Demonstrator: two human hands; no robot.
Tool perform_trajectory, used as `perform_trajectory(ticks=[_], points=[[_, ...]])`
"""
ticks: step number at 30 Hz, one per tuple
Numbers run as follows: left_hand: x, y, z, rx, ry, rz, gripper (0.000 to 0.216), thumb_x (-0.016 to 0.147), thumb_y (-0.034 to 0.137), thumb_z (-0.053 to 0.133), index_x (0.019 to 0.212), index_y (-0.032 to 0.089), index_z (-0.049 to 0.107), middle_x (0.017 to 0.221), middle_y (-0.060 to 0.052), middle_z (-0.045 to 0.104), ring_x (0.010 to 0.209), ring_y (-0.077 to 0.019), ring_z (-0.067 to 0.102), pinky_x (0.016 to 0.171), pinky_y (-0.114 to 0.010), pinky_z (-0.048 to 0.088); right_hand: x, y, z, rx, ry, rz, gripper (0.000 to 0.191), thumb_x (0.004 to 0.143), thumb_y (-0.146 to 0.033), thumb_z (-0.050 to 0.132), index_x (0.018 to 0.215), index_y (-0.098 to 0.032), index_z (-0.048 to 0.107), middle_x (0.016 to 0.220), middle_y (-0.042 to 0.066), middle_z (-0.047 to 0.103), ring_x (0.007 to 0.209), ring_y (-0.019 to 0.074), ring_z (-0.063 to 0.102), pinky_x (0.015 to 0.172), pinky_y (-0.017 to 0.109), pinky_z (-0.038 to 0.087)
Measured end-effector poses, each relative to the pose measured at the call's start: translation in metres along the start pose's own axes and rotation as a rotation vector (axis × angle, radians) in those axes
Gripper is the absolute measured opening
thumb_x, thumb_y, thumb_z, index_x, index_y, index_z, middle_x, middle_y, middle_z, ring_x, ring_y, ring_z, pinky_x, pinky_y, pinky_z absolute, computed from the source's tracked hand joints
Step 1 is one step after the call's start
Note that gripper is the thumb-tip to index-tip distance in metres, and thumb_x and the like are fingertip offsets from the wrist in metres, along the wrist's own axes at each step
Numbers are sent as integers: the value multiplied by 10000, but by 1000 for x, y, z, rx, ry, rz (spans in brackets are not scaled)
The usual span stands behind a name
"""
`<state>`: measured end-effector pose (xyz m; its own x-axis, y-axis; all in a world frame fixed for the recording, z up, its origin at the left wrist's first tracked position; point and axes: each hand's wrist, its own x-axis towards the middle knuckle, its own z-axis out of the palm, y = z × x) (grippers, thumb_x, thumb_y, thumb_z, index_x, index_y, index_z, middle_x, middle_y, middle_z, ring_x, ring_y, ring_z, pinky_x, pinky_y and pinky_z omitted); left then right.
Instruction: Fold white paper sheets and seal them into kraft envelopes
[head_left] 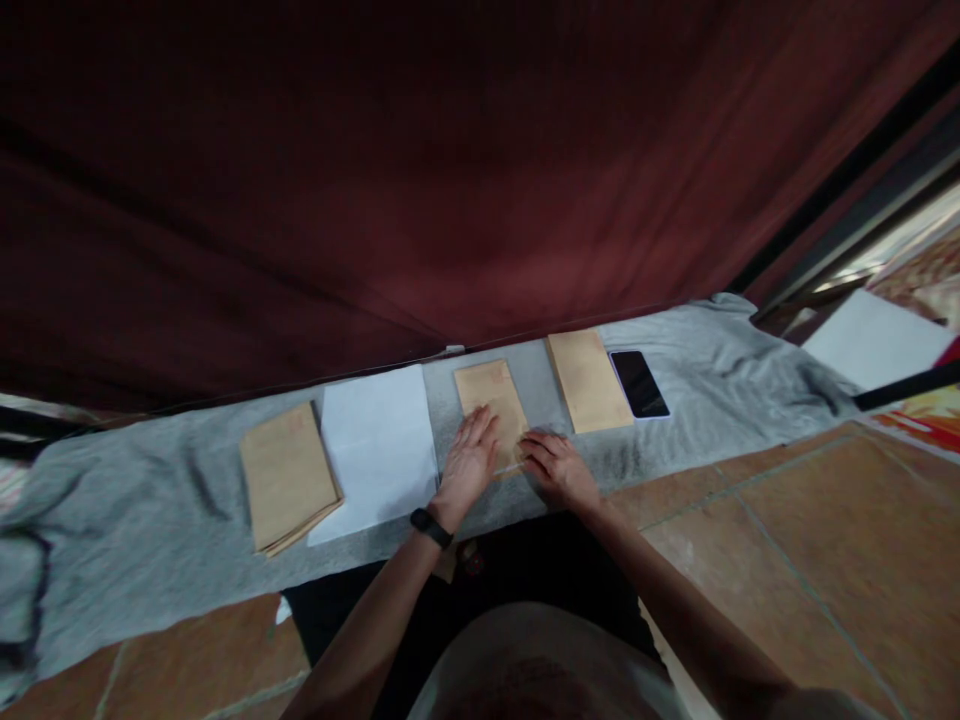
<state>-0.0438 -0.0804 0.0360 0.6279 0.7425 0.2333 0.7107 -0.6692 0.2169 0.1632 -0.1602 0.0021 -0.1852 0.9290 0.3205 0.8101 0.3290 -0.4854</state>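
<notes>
A small brown paper envelope lies flat on the grey cloth in front of me, with faint reddish print near its far end. My left hand rests on it palm down, fingers stretched out, a dark band round the wrist. At the envelope's near right edge, my right hand has its fingers bent together on the paper; the thumb is partly hidden. To the left are white paper sheets and, overlapping their edge, a stack of brown envelopes. Another stack of brown envelopes sits to the right.
A phone with a dark screen lies beside the right stack. Grey cloth covers the long narrow surface. Behind it hangs a dark red curtain. Tiled floor shows in front, and a white sheet lies at far right.
</notes>
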Motion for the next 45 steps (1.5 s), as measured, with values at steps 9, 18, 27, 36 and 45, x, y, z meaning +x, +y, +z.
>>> perform_trajectory(ticks=[9,18,27,36,45], points=[[97,-51,25,65,-24,-25,572,1040,382,316,1527,84,349,1590,-169,385,1504,-265,297,1229,-470,268,4,-8,-7,34,24,10,323,1007,-286,514,1309,-233,615,1317,105,650,1184,252,619,1015,457,484],[108,-56,41,116,-92,38,560,1036,372,290,1554,167,347,1596,-86,394,1507,-246,296,1240,-487,222,7,-11,-8,22,40,20,321,1006,-295,527,1313,-259,613,1299,101,664,1134,251,654,978,446,515],[101,-51,42,84,-115,120,553,1033,366,306,1552,182,353,1606,-63,380,1507,-219,296,1249,-454,219,10,-16,-14,22,35,33,308,1017,-316,517,1302,-256,618,1272,100,675,1109,241,661,953,431,517],[71,-25,41,49,-148,196,554,1041,343,307,1565,165,315,1632,-66,330,1529,-196,232,1270,-424,167,8,-13,-13,31,11,28,287,1012,-321,529,1263,-231,635,1273,108,665,1142,239,633,973,428,499],[35,-2,35,-10,-181,247,535,1057,332,275,1559,154,320,1639,-83,308,1531,-175,224,1264,-404,169,4,-10,-10,21,-8,41,257,991,-296,541,1217,-243,649,1304,87,644,1170,237,601,1019,433,464]])
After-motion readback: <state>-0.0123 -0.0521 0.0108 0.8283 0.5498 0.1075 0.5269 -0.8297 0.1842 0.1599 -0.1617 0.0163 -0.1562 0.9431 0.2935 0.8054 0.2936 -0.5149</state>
